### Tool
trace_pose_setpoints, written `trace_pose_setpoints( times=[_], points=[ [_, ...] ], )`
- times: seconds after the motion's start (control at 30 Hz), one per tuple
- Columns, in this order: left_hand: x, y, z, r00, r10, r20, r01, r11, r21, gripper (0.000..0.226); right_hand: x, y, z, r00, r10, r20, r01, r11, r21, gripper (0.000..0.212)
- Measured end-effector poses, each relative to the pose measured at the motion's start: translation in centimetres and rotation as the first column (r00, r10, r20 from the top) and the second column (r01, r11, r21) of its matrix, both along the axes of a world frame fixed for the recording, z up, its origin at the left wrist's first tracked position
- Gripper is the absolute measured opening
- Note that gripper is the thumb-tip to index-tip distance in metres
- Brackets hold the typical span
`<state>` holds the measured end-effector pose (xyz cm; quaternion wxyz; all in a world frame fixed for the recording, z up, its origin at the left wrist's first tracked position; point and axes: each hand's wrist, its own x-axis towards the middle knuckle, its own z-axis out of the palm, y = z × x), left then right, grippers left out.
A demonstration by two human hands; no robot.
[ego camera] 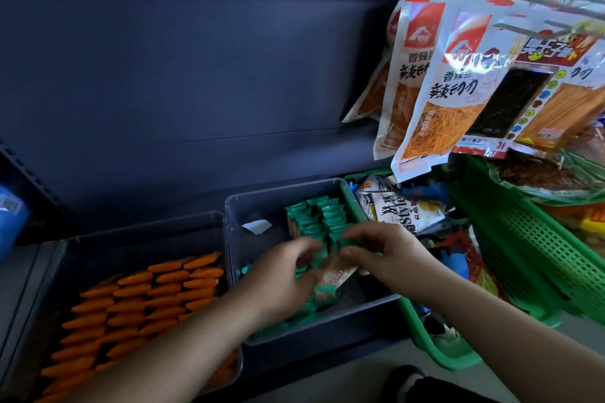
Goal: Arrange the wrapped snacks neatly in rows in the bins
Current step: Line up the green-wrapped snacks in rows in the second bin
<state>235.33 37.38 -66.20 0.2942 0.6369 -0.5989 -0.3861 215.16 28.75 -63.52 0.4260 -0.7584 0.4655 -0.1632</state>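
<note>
A clear plastic bin [248, 206] in the middle holds green wrapped snacks [316, 216], stacked upright in rows at the back right and lying loose near the front. My left hand [288, 275] grips a small bundle of green snack packets [327, 291] over the bin's front half. My right hand [383, 252] pinches the upper end of the same bundle, just in front of the standing rows. A second clear bin [137, 232] to the left is filled with orange wrapped snacks [137, 301] laid in neat slanted rows.
A green plastic basket [435, 350] with mixed snack bags sits right of the middle bin, and a taller green mesh basket [537, 248] stands further right. Large snack bags [435, 101] hang from hooks above them. A dark shelf wall rises behind.
</note>
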Motion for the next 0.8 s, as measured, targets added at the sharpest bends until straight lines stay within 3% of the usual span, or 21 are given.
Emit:
trace_pose_setpoints(
  times=[0.07,0.23,0.43,0.57,0.63,0.73,0.8],
  points=[
    [0.8,-0.4,-0.4,0.996,0.081,0.024,-0.082,0.996,0.047,0.039,-0.2,-1.0,-1.9,0.987,0.026,-0.156,-0.028,1.0,-0.009,0.01],
    [1.9,-0.2,-1.8,0.983,0.17,-0.062,-0.16,0.977,0.144,0.037,0.1,-2.2,-7.8,0.874,0.182,-0.451,-0.168,0.983,0.071,0.019],
    [2.2,0.0,-2.7,0.982,0.18,-0.055,-0.167,0.969,0.183,0.043,1.3,-2.7,-11.2,0.851,0.271,-0.451,-0.19,0.957,0.217,0.009],
    [2.5,-0.2,-2.9,0.985,0.169,-0.026,-0.162,0.97,0.182,0.037,1.7,-3.2,-10.2,0.888,0.279,-0.366,-0.12,0.908,0.402,0.025],
    [2.6,-0.1,-3.2,0.988,0.153,-0.003,-0.15,0.972,0.178,0.033,2.0,-3.7,-10.3,0.91,0.213,-0.357,-0.088,0.937,0.337,0.026],
    [2.9,0.1,-3.8,0.99,0.13,0.055,-0.138,0.976,0.168,0.034,2.8,-4.9,-11.5,0.92,0.06,-0.386,-0.019,0.994,0.107,0.01],
    [3.1,0.2,-4.1,0.989,0.129,0.073,-0.14,0.976,0.17,0.034,3.5,-5.4,-12.4,0.919,-0.008,-0.395,0.034,0.998,0.058,0.018]
  ],
)
